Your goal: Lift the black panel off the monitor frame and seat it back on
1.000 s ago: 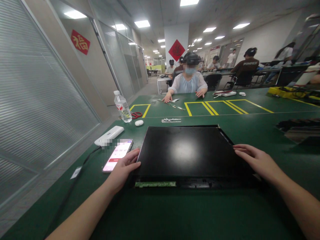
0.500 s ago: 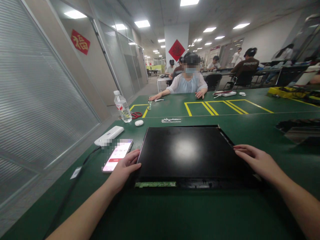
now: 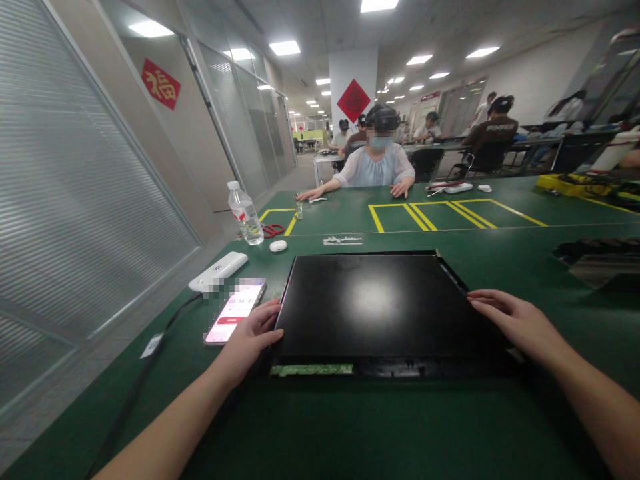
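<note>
Black display panel (image 3: 333,303) lies face up on the green bench (image 3: 380,427), well short of its far edge and inward from its left edge, between the person's two hands. Its long axis runs left to right, roughly parallel to the bench's far edge, and the side with the green circuit strip (image 3: 311,369) points toward the wearer. A dark frame (image 3: 453,275) shows along the panel's right side and just beyond its far side. The relation that counts, I judge, is how these sides line up: the panel lies directly to the right of the left hand (image 3: 251,337) and to the left of the right hand (image 3: 515,323), with neither clearly nearer. The left thumb touches the panel's left side toward its near corner; the right fingertips meet the right side of panel or frame, a little farther up. Both hands have lightly bent fingers; I cannot tell whether they pinch an edge or only rest against it. A lit phone (image 3: 233,321) lies just beside the left hand.
</note>
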The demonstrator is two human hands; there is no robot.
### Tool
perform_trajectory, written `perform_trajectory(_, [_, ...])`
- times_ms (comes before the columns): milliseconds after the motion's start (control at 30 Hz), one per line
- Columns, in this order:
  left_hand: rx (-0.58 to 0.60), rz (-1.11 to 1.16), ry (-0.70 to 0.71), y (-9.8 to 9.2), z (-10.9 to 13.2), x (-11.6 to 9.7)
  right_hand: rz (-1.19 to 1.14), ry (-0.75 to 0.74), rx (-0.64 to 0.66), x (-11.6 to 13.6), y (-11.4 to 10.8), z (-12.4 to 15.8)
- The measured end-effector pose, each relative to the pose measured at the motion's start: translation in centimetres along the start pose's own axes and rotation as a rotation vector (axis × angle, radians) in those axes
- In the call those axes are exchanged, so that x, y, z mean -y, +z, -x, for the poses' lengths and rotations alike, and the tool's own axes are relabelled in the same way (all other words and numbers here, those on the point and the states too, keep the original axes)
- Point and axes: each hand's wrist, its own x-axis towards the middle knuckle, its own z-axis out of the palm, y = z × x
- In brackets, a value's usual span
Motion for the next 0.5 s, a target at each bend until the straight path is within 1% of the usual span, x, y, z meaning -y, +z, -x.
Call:
perform_trajectory(233, [-0.016, 0.098, -0.005, 0.3, 0.6, -0.8, -0.112, 0.078, 0.012, 1.7, -0.3, 0.6])
perform_trajectory(400, [0.022, 0.181, -0.006, 0.8, 1.1, -1.6, -0.171, 0.093, -0.017, 2.3, -0.2, 0.7])
perform_trajectory(500, [0.029, 0.16, 0.004, 0.7, 1.0, -1.5, -0.198, 0.11, -0.035, 2.5, -0.1, 0.7])
